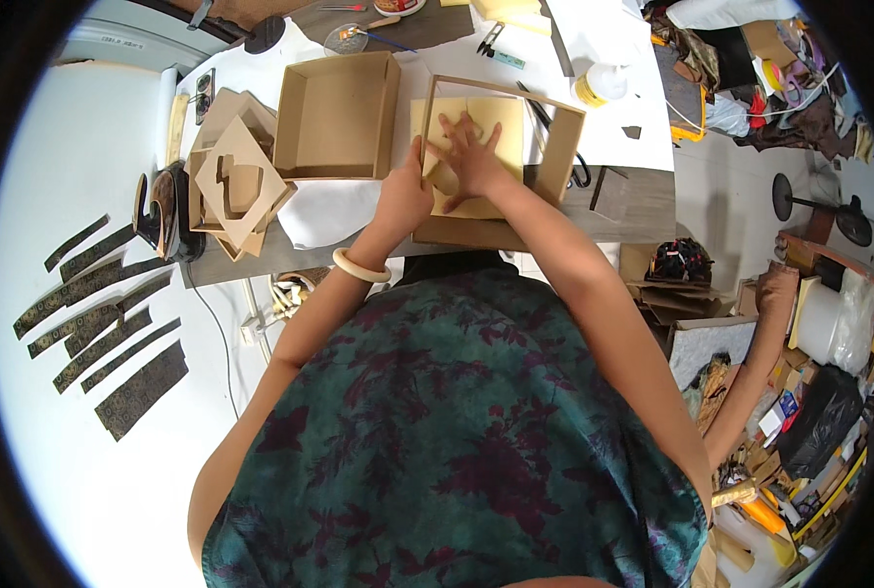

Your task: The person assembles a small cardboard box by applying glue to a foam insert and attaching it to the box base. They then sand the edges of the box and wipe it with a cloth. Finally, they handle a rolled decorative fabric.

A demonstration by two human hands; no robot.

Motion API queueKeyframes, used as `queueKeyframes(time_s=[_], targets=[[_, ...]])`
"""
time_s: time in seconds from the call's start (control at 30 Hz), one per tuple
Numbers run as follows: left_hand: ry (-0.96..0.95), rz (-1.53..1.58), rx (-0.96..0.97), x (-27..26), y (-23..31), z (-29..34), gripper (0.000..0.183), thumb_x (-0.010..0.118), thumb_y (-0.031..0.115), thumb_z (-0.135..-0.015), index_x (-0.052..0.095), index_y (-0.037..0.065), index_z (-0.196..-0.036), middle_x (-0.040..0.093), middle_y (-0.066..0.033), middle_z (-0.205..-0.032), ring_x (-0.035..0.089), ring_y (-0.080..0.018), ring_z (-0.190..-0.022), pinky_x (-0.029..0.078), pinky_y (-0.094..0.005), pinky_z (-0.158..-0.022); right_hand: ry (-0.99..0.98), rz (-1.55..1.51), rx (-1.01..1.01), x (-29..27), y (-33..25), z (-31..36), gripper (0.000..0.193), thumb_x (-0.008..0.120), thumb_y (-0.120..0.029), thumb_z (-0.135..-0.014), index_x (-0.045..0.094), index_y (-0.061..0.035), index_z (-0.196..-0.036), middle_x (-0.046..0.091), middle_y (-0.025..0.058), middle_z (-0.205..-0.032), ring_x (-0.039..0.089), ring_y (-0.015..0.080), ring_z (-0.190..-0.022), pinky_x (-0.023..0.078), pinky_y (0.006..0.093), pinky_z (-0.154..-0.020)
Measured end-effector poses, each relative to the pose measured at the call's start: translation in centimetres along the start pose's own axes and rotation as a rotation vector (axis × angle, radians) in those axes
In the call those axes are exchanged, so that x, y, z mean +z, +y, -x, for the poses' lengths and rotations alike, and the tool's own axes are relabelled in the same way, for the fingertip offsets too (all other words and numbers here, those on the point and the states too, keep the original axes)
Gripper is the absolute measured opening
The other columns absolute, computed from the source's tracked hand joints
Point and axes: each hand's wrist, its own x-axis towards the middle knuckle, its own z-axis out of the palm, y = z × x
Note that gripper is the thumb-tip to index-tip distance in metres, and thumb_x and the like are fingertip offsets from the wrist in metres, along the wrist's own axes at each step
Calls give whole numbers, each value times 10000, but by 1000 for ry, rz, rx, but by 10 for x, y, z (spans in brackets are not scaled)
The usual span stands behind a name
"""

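Observation:
A brown cardboard box frame [558, 155] stands at the table's near edge, in front of my body. Inside its walls lies a pale yellow sheet [508, 122]; whether the sheet is fixed to a bottom, I cannot tell. My right hand [469, 162] presses flat on that sheet with its fingers spread. At the frame's left wall my left hand [407, 191] is closed, pinching the edge, its fingertips partly hidden. Just left of this hand sits a second open cardboard box [334, 118], with nothing seen inside.
Cut cardboard pieces [244, 183] are stacked at the left, by a dark iron-like tool [168, 206]. A white glue bottle [604, 84] stands at the back right, and scissors [580, 172] lie beside the frame. Dark patterned strips [104, 304] rest on a white surface farther left.

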Motion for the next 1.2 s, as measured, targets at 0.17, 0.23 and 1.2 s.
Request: queueKeyframes(time_s=[0.17,0.23,1.2], targets=[[9,226,250,22,-7,13,669,544,26,-881,355,-27,-1520,681,-331,-865,682,-510,-848,539,-551,-737,17,52,-12,2,2,2,1308,892,-712,-507,322,-338,-1623,85,107,-1735,-61,494,-1568,100,930,-1013],[7,267,240,26,-4,21,634,544,29,-889,376,-20,-1498,685,-323,-868,684,-509,-849,540,-545,-733,58,81,-9,-4,-1,13,1165,863,-656,-620,368,-283,-1607,144,109,-1720,23,474,-1565,141,880,-1061],[490,101,283,123,-30,-62,369,684,71,-817,646,31,-1182,607,-242,-1197,583,-413,-1120,465,-489,-1008,758,-497,933,102,248,330,277,671,-251,-982,681,21,-1032,703,264,-887,675,470,-869,537,473,-761]])
